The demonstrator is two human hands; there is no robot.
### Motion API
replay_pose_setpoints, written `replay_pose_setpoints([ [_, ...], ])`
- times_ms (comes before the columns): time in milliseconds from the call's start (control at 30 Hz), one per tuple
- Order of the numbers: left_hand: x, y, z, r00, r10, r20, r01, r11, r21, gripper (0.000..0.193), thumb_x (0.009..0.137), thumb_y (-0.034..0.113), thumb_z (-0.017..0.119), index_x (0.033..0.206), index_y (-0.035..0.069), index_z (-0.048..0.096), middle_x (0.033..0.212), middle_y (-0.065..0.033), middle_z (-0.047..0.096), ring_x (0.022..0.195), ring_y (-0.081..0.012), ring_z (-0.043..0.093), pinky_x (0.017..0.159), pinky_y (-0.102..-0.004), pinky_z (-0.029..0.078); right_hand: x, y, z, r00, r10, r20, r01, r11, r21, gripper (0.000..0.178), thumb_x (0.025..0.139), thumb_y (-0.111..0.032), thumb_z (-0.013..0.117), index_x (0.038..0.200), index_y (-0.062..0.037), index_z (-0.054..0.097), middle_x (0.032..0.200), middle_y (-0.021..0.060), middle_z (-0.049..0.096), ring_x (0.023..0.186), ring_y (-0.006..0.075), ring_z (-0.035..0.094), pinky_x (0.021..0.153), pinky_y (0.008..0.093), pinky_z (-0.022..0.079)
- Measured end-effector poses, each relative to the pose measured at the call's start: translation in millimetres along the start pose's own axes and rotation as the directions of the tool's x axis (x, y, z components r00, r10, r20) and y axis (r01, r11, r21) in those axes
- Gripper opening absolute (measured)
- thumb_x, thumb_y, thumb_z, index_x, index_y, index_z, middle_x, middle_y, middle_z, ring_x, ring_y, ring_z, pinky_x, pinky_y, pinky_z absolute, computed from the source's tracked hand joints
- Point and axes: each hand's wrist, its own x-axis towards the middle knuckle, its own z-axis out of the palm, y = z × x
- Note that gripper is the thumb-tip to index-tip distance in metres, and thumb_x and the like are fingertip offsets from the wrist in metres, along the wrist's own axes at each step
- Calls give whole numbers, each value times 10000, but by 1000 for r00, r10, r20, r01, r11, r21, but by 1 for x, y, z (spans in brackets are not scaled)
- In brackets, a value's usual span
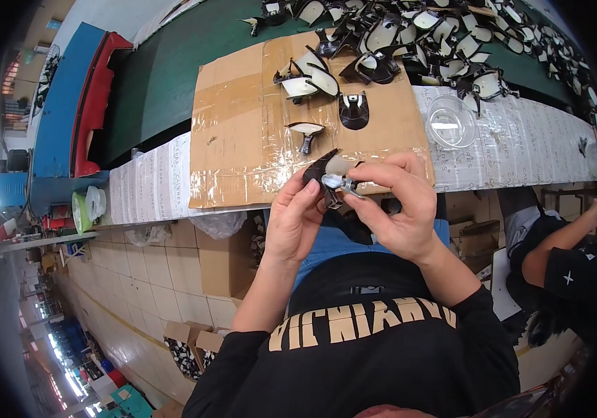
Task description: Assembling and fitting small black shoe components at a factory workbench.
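In front of my body, at the near edge of a cardboard sheet [232, 139], my left hand [294, 221] grips a glossy black shoe heel piece [319, 167] with a pale inner face. My right hand [404, 207] has thumb and forefinger pinched on a small silvery part [340, 184] against that piece. Whether the silvery part is fixed to it, I cannot tell. Just beyond my hands, a similar heel piece [306, 130] rests on the cardboard. Another black one [353, 111] lies farther back, near a small cluster of black and cream pieces [310, 75].
A large heap of similar pieces [445, 42] covers the far right of the green belt [162, 80]. Right of the cardboard stands a clear round plastic tub [451, 122]. Another person's arm [563, 240] shows at the right. Below the bench is a cardboard box [218, 261].
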Motion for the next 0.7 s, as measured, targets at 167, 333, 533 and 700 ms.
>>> replay_pose_setpoints([
  [167, 1, 2, -3, 999, 6, -46, -4, 1000, 23, 313, 1020, 112, 577, 1319, 20, 598, 1218, -78, 687, 1069, -146, 665, 940, -288, 523, -4, -7, -6, 982, 180, 63, -190, 948, 255, 327, 710, -24, 828, 1023, -56, 739, 921, 48, 726, 825, 198, 583, 743, 294, 471],
  [333, 2, 3, 1, 998, -2, -59, 5, 999, 47, 332, 1014, 115, 589, 1328, 9, 597, 1192, -84, 705, 1052, -145, 673, 930, -277, 527, -3, -2, -14, 979, 203, 8, -198, 946, 257, 321, 719, -26, 825, 1027, -42, 736, 934, 47, 724, 842, 192, 592, 738, 287, 474],
  [533, -3, -3, 0, 998, -5, -66, 11, 996, 87, 332, 1007, 101, 605, 1316, -21, 620, 1163, -96, 715, 997, -142, 685, 895, -274, 543, -2, 5, -4, 981, 196, 5, -193, 961, 197, 301, 729, -47, 832, 1015, -42, 739, 947, 41, 725, 844, 196, 595, 771, 294, 466],
  [700, -7, -4, -1, 999, 30, -29, -26, 991, 132, 320, 997, 79, 619, 1294, -37, 637, 1143, -107, 719, 984, -145, 680, 864, -278, 546, -1, 6, -2, 987, 159, 0, -158, 984, 81, 302, 720, -79, 847, 1004, -61, 746, 931, 20, 731, 830, 197, 590, 802, 309, 434],
])
